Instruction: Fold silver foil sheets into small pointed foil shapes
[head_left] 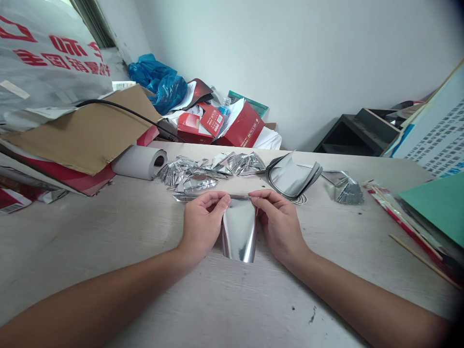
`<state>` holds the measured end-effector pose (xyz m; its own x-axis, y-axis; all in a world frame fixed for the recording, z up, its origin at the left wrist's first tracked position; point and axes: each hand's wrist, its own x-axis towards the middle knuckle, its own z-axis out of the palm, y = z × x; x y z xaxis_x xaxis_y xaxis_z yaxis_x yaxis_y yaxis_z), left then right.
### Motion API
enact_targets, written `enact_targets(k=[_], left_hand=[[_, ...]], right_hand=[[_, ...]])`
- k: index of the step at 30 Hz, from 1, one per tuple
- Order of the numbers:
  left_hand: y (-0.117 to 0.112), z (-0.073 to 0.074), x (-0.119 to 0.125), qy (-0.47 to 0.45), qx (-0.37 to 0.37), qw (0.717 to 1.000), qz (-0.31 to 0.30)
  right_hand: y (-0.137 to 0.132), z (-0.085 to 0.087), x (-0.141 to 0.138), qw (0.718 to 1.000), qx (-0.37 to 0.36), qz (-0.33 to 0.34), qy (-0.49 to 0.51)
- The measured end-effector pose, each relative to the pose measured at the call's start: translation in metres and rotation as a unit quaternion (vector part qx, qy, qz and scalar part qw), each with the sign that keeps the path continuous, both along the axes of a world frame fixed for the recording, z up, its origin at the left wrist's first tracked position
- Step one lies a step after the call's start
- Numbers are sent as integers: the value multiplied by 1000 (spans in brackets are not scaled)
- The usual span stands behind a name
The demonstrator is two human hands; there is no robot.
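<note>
A shiny silver foil sheet [239,232], bent into a curved shape, rests on the pale wooden table [108,241] between my hands. My left hand [201,220] pinches its upper left edge with thumb and fingers closed. My right hand [277,220] pinches the upper right edge the same way. Just beyond my hands lies a heap of several folded silver foil pieces [210,171]. A curled stack of flat silver sheets [292,176] lies to the right of the heap, and one more folded foil piece [346,191] sits further right.
A white paper roll [139,162] lies at left beside a cardboard sheet [87,130] crossed by a black cable. Red boxes [235,125] and blue plastic bags [159,82] crowd the back. Green paper [440,208], thin wooden sticks [420,256] and printed boards fill the right edge.
</note>
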<state>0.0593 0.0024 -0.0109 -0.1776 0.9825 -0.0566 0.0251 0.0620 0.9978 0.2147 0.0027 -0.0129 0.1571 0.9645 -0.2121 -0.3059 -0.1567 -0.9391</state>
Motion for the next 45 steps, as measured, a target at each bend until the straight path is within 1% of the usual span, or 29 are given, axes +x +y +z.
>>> enact_targets(k=[5,9,17,25,31,35,37,42,45], left_hand=[[0,-1,0,-5,3,1000,0],[0,-3,-2,-13,4,1000,0],[5,-6,-3,-22,16,1000,13],[5,-4,-3,-27,12,999,21],[7,-8,-6,-14,14,999,30],[9,-9,-8,3,20,999,29],[9,-10,-8,9,23,999,27],[6,-9,-6,10,36,999,16],[4,-8,-5,1,35,999,14]], right_hand=[[2,-2,1,1000,5,-15,12],[2,0,2,999,18,-26,34],[3,7,5,999,0,-23,34],[3,4,6,999,2,-13,37],[0,2,3,998,69,5,11],[-4,4,0,996,87,24,-14],[-5,5,-1,994,86,42,-43],[-6,3,-2,989,68,61,-117],[-5,1,0,990,47,59,-115]])
